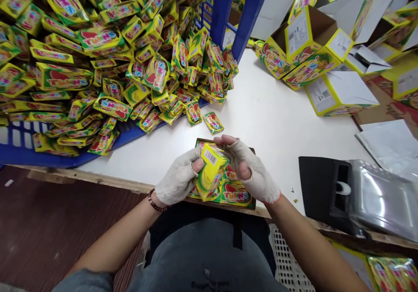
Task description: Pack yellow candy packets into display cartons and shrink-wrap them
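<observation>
Grey shirt (209, 261), white table (271, 113), brown floor (58, 218): left hand (181, 174) grips a packet (211, 166) (right hand (256, 172) half-open).

left hand (181, 174): pinching | right hand (254, 168): cupped, thumb apart, seemingly slack | forearms (114, 235): angled inward

Left hand (182, 172), dressed in an off-white knitted glove (173, 181) with the tips cut away, and there's a dark beaded bracelet (153, 201) round that wrist! Across to the right hand (253, 170): another off-white glove (261, 181), orange-red trim (274, 198) at the cuff. Grey-blue shirt (202, 252), short sleeve (83, 280), dark lettering (210, 285) on the front, black strip (237, 236) too!
</observation>
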The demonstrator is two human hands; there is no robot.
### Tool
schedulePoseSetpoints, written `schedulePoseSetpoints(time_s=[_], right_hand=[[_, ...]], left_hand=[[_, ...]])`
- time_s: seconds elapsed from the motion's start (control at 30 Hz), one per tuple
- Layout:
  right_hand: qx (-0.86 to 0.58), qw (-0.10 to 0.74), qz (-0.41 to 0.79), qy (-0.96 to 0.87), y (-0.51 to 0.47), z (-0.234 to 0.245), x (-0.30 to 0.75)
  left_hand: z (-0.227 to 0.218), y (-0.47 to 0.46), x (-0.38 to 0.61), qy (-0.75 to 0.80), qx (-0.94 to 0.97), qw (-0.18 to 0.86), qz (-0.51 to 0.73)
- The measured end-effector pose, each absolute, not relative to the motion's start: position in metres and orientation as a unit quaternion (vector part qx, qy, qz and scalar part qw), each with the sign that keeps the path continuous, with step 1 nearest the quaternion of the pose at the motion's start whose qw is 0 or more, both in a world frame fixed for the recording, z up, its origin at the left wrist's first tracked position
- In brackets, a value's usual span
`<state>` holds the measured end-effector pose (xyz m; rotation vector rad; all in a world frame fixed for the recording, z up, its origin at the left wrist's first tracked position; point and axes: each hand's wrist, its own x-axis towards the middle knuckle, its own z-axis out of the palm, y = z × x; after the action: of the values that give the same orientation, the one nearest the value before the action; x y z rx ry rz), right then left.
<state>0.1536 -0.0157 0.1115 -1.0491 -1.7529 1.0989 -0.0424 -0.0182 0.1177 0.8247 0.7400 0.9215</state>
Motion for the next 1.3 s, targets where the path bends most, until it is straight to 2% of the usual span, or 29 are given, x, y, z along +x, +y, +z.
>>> schedulePoseSetpoints(time_s=[0.1,0.17,0.23,0.33,0.4,0.5,0.6,0.7,0.8,0.93,1.0,1.1,1.2,1.3], right_hand=[[-0.335,0.351,0.328,-0.811,-0.015,0.128,0.157],[-0.336,0.289,0.23,-0.866,-0.018,0.132,0.159],[-0.375,0.248,0.185,-0.874,-0.026,0.129,0.158],[-0.46,0.252,0.216,-0.823,-0.045,0.116,0.149],[-0.495,0.255,0.233,-0.797,-0.055,0.106,0.138],[-0.506,0.223,0.218,-0.804,-0.061,0.096,0.123],[-0.505,0.21,0.168,-0.82,-0.061,0.092,0.115],[-0.509,0.191,0.128,-0.829,-0.063,0.091,0.111],[-0.509,0.177,0.103,-0.836,-0.068,0.091,0.105],[-0.5,0.182,0.131,-0.837,-0.069,0.086,0.101],[-0.496,0.237,0.181,-0.816,-0.066,0.084,0.107],[-0.529,0.388,0.216,-0.723,-0.057,0.084,0.124],[-0.558,0.446,0.209,-0.667,-0.044,0.089,0.141],[-0.546,0.426,0.199,-0.693,-0.019,0.095,0.153]], left_hand=[[0.125,-0.023,-0.04,0.325,0.372,0.802,0.335],[0.125,-0.015,-0.043,0.348,0.438,0.769,0.308],[0.122,0.005,-0.049,0.413,0.561,0.649,0.305],[0.113,0.058,-0.055,0.533,0.703,0.324,0.343],[0.105,0.099,-0.054,0.574,0.738,0.15,0.321],[0.094,0.145,-0.046,0.596,0.77,0.065,0.22],[0.085,0.161,-0.04,0.587,0.792,0.049,0.159],[0.08,0.156,-0.042,0.591,0.789,0.054,0.162],[0.081,0.139,-0.056,0.593,0.758,0.116,0.247],[0.092,0.102,-0.078,0.557,0.67,0.288,0.397],[0.099,0.078,-0.084,0.534,0.623,0.38,0.427],[0.103,0.04,-0.084,0.521,0.577,0.461,0.427],[0.099,0.012,-0.08,0.53,0.611,0.456,0.37],[0.092,-0.001,-0.079,0.531,0.717,0.333,0.305]])
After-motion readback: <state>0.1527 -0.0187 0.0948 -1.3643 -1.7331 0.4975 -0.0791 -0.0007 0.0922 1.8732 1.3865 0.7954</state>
